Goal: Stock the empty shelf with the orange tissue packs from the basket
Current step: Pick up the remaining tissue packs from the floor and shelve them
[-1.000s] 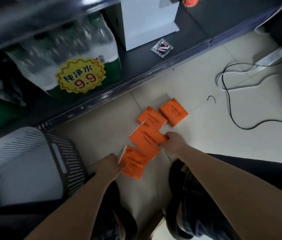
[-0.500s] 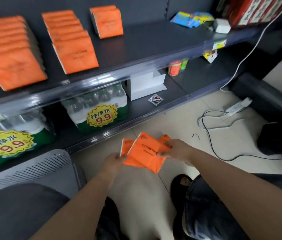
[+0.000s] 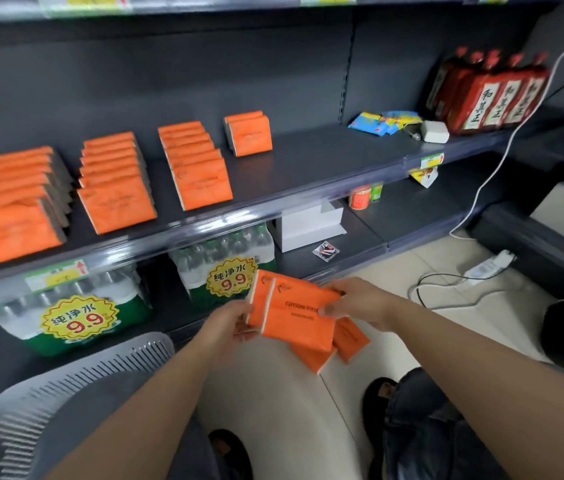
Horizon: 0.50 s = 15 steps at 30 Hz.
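Between both hands I hold a bundle of several orange tissue packs [image 3: 294, 317] above the floor, in front of the lower shelf. My left hand [image 3: 230, 323] grips the bundle's left edge. My right hand [image 3: 360, 303] grips its right side. Some packs hang loosely below the bundle [image 3: 349, 337]. On the dark shelf [image 3: 308, 164] above, rows of orange tissue packs stand: a far left row [image 3: 14, 209], a second row [image 3: 114, 188], a third row [image 3: 197, 168], and a short row of two [image 3: 249, 135]. The grey basket [image 3: 76, 382] sits at lower left.
Bottled-water packs with 9.9 price tags [image 3: 79, 317] fill the bottom shelf, with a white box [image 3: 308, 226] beside them. Red bottles [image 3: 488, 95], snack packets [image 3: 384, 121] and a white adapter lie on the shelf's right end. A power strip [image 3: 488, 266] and cables lie on the floor.
My hands gathered the orange packs off the floor and lifted them as one bundle. The view tilted up from the floor to the shelf with its rows of packs.
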Motion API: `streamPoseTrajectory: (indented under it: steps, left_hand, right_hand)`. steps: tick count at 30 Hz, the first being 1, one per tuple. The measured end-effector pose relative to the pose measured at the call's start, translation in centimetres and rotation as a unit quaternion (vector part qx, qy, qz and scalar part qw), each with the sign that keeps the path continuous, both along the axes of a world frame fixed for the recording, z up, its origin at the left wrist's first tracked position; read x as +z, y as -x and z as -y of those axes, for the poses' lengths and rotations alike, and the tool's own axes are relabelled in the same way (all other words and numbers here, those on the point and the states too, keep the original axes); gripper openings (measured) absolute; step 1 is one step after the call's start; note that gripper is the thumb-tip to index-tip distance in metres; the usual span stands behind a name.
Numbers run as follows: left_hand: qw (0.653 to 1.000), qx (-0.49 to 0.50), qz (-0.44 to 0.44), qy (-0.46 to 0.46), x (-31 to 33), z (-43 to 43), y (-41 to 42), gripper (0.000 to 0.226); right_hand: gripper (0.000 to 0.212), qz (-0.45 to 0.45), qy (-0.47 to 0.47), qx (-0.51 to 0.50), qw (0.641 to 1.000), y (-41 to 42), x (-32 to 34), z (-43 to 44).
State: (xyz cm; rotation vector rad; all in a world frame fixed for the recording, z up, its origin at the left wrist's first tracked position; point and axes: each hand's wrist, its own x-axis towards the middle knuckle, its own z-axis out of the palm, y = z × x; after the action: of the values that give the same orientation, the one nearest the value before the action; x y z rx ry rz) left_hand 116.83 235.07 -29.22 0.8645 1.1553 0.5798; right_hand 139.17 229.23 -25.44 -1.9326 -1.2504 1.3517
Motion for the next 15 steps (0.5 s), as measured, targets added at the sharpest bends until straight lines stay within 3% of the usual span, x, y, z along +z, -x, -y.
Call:
streamPoseTrajectory:
  steps: [8,15]
  left_hand:
    - [0.998,0.009,0.054,-0.041,4.6,0.1,-0.1,0.010]
    - [0.986,-0.093,0.037,-0.135,7.7,-2.4,-0.9,0.066]
  right_hand:
    - [0.045,-0.058,-0.139,-0.073,0.986,1.8,2.7,-0.9]
    - [0.043,-0.116,-0.210,-0.122,0.963,1.7,4.6,-2.5]
